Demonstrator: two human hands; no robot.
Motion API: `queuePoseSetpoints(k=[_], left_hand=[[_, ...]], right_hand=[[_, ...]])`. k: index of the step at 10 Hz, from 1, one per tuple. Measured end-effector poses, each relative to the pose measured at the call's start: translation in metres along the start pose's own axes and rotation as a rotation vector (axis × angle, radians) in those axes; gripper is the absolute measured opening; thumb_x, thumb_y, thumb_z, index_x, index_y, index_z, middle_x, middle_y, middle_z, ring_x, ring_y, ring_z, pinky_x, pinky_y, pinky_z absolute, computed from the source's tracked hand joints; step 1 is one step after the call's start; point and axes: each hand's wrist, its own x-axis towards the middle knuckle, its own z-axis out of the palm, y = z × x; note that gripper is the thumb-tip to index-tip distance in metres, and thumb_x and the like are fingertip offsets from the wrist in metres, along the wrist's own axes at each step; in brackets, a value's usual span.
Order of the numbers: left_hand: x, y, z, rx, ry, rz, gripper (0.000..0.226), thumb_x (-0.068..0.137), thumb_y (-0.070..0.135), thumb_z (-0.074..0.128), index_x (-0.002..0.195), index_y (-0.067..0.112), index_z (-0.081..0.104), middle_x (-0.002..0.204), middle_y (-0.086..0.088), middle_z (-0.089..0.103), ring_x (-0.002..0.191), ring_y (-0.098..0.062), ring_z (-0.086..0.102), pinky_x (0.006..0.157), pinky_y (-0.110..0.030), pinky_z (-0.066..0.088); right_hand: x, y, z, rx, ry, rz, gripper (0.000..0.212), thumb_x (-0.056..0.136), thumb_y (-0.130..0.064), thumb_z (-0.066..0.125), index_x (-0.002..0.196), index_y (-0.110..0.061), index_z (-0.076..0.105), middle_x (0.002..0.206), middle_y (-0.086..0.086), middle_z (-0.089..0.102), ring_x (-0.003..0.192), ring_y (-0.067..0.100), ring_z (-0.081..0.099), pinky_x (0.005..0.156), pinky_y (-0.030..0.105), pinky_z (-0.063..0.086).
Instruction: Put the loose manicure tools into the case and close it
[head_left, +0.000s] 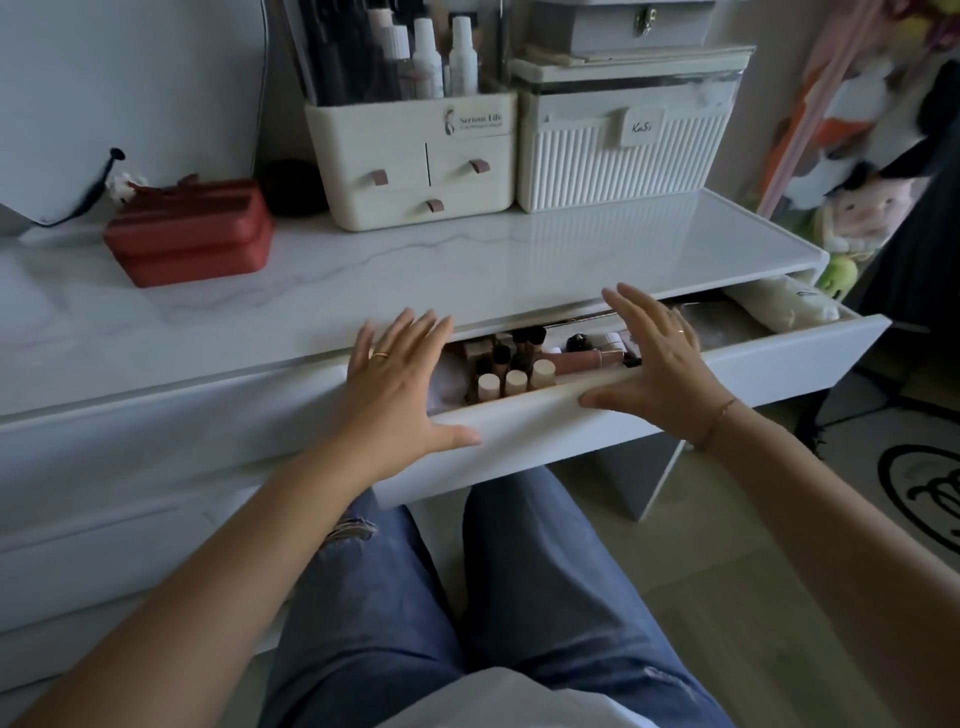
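Red case (189, 231) lies closed at the far left of the marble tabletop (467, 260), well apart from the left hand (400, 379) and right hand (660, 364), both spread straight-fingered, holding nothing, thumbs on the open drawer's (524, 431) near rim.

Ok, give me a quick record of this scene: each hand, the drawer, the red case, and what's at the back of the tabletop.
left hand: open, fingers spread, thumb on the front of the drawer
right hand: open, fingers over the drawer, thumb on its front edge
drawer: partly open, holds pale-capped bottles and a pink tube
red case: closed, far left on the tabletop, untouched
back of tabletop: cream organiser, ribbed white box beside it
manicure tools: none visible
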Motion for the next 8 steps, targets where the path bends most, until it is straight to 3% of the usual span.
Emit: queuePoseSetpoints(k=[1,2,3,4,5,7,8], left_hand=[[0.004,-0.014,0.009,0.043,0.069,-0.058,0.098,0.070,0.069,0.059,0.147,0.018,0.025,0.155,0.000,0.024,0.144,-0.019,0.019,0.117,-0.043,0.003],[0.006,-0.025,0.016,0.085,0.183,-0.042,0.076,0.077,0.049,0.068,0.139,0.014,0.042,0.148,-0.002,0.041,0.137,-0.023,0.037,0.111,-0.043,0.021],[0.008,-0.029,0.022,0.097,0.298,-0.019,0.062,0.074,0.023,0.076,0.131,0.011,0.053,0.136,-0.003,0.055,0.124,-0.025,0.052,0.102,-0.036,0.027],[0.008,-0.030,0.029,0.112,0.346,-0.013,0.061,0.073,0.004,0.072,0.130,0.012,0.054,0.134,0.000,0.056,0.122,-0.022,0.054,0.100,-0.034,0.027],[0.007,-0.032,0.038,0.100,0.383,-0.023,0.063,0.073,-0.002,0.068,0.131,0.015,0.053,0.135,0.002,0.055,0.123,-0.019,0.053,0.099,-0.034,0.032],[0.004,-0.036,0.058,0.068,0.434,-0.016,0.064,0.076,0.005,0.061,0.136,0.019,0.044,0.140,0.003,0.050,0.127,-0.016,0.047,0.103,-0.037,0.034],[0.005,-0.027,0.057,-0.039,0.498,0.025,0.050,0.080,0.011,0.041,0.128,0.022,0.050,0.131,0.006,0.058,0.120,-0.009,0.049,0.100,-0.031,0.032]], right_hand=[[0.020,0.003,0.013,-0.057,0.007,0.019,0.097,0.070,-0.053,0.071,0.147,-0.024,0.021,0.155,-0.002,0.021,0.145,0.015,0.009,0.118,0.045,-0.003],[0.037,0.003,0.028,-0.130,0.070,0.033,0.083,0.074,-0.056,0.065,0.143,-0.021,0.033,0.151,0.001,0.030,0.144,0.020,0.015,0.117,0.048,-0.002],[0.047,0.000,0.040,-0.133,0.189,0.048,0.071,0.075,-0.054,0.065,0.133,-0.018,0.046,0.139,0.004,0.042,0.136,0.025,0.029,0.116,0.050,0.003],[0.052,-0.003,0.049,-0.155,0.253,0.086,0.062,0.076,-0.052,0.065,0.125,-0.018,0.051,0.130,0.004,0.047,0.128,0.026,0.038,0.115,0.050,0.006],[0.051,-0.003,0.055,-0.184,0.297,0.091,0.058,0.075,-0.050,0.067,0.121,-0.017,0.052,0.126,0.004,0.050,0.124,0.028,0.042,0.115,0.051,0.010],[0.048,-0.012,0.052,-0.164,0.275,0.084,0.059,0.070,-0.036,0.078,0.119,-0.012,0.057,0.125,0.008,0.054,0.120,0.031,0.048,0.112,0.054,0.018],[0.050,-0.019,0.037,-0.025,0.276,0.176,0.054,0.068,-0.025,0.080,0.117,-0.018,0.059,0.123,0.003,0.057,0.116,0.028,0.053,0.110,0.054,0.023]])
